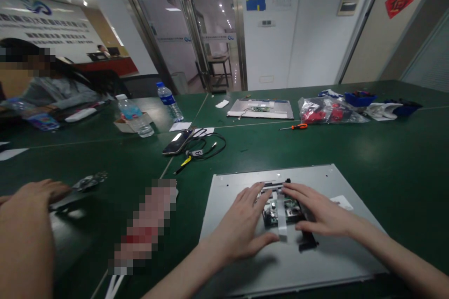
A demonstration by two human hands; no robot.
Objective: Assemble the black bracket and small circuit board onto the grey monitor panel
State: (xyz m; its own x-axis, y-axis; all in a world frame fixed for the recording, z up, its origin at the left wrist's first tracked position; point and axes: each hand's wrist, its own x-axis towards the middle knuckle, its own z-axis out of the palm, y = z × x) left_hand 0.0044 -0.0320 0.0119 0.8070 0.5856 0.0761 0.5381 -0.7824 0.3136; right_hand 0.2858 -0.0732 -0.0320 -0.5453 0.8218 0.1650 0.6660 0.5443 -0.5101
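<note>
A flat grey metal panel, looking like the back of a display, lies in front of me. On its middle sits a green circuit board with a strip of silvery tape running down over it. My left hand lies at the board's left side, fingers stretched toward its top edge and thumb near the tape's lower end. From the other side my right hand reaches over the board's right part, fingers extended. Both hands look open, and partly hide the board. A black piece shows below my right hand.
Another person's hand is by a shiny crumpled item at left. Beyond the panel are a phone, a black cable, an orange screwdriver, a second panel and a bottle. A blurred-out strip lies left.
</note>
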